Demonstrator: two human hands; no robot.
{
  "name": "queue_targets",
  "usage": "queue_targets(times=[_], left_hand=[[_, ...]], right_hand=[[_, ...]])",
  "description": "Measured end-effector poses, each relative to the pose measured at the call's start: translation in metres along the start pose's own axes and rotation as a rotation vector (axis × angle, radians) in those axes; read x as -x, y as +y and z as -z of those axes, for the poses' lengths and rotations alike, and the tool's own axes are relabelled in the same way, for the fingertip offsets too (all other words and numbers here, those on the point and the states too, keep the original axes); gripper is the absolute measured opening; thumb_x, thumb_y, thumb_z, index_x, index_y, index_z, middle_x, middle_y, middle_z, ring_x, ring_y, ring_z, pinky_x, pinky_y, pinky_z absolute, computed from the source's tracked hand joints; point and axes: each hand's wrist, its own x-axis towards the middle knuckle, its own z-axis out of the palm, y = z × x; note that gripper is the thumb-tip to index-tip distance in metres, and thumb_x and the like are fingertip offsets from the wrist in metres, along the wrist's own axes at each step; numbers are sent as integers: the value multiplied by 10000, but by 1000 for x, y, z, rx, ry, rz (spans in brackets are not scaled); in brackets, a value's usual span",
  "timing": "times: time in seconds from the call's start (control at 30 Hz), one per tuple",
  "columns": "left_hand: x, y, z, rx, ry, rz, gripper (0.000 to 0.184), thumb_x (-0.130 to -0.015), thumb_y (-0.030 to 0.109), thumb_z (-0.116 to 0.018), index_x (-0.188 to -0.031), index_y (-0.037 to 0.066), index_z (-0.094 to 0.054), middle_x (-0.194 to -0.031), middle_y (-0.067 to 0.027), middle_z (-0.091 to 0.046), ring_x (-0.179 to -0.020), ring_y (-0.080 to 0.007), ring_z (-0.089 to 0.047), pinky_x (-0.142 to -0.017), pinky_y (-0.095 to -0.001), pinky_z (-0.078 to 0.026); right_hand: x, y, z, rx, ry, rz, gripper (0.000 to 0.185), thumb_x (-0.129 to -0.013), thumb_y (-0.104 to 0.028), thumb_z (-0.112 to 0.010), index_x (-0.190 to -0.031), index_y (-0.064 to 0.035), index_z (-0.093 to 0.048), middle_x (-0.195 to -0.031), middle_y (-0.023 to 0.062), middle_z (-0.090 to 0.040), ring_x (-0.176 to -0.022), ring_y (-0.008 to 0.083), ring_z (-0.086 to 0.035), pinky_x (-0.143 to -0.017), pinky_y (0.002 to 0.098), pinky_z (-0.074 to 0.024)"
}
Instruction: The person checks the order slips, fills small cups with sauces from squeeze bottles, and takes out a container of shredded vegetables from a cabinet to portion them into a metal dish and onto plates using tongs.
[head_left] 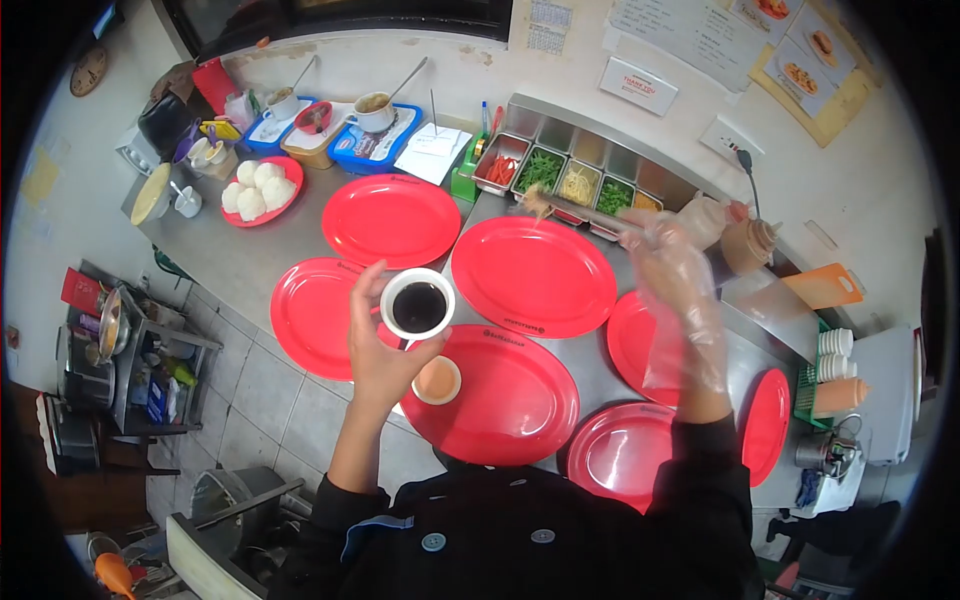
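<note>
My left hand (378, 345) is closed round a white cup of dark liquid (420, 305), held above the red plates. A small white cup of orange sauce (437, 380) is just below that hand, over the left side of the nearest red oval plate (500, 400). My right hand (668, 255), in a clear plastic glove, grips metal tongs (590, 214). Some pale shredded food (537, 204) is at their tip, above the far red plate (533, 270) and beside the metal topping pans (578, 185). The fingers inside the glove are partly blurred.
More red plates (390, 222) cover the steel counter. White rice balls (262, 190) fill a plate at the left. Squeeze bottles (748, 243) stand right of the toppings, near an orange cutting board (825, 287). Blue tubs (375, 140) line the back.
</note>
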Motion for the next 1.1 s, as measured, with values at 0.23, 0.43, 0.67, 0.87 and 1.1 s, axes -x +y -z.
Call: queue_targets(times=[0.23,0.43,0.67,0.87,1.1], left_hand=[[-8,-16,3,-113,2,5,883,-587,94,-847,-1330,75,-370,-1070,-89,-586,-1023,-213,-589,-889,-358,-451],[-13,-24,3,-158,-23,1,884,-587,102,-850,-1330,81,-371,-1068,-93,-588,-1008,-215,-597,-867,-350,-470],[-38,-29,-12,-121,-63,12,879,-596,79,-839,-1334,74,-363,-1056,-103,-587,-1014,-216,-594,-856,-350,-488],[-67,-63,-30,-143,-137,-43,879,-607,96,-822,-1350,60,-354,-1075,-115,-581,-1016,-230,-595,-894,-349,-477],[-100,-91,-70,-292,-225,-186,894,-539,141,-804,-1316,0,-387,-1136,-204,-508,-1071,-359,-526,-920,-416,-446]], right_hand=[[25,14,-110,-124,-180,281,121,-810,-146,-583,-833,-40,-636,-864,165,-632,-872,309,-600,-760,413,-493],[19,29,-120,-251,-316,220,300,-882,-143,-548,-1144,-2,-592,-950,200,-627,-860,301,-625,-741,409,-502],[2,69,-140,-587,-178,13,252,-861,-78,-556,-1105,-30,-597,-869,133,-628,-640,227,-607,-600,352,-501],[23,47,-125,-66,-132,261,300,-851,-103,-568,-1144,-43,-595,-929,199,-626,-898,343,-607,-792,456,-482],[21,59,-144,97,-175,197,331,-887,-183,-538,-1199,-74,-547,-989,212,-618,-888,377,-610,-782,468,-495]])
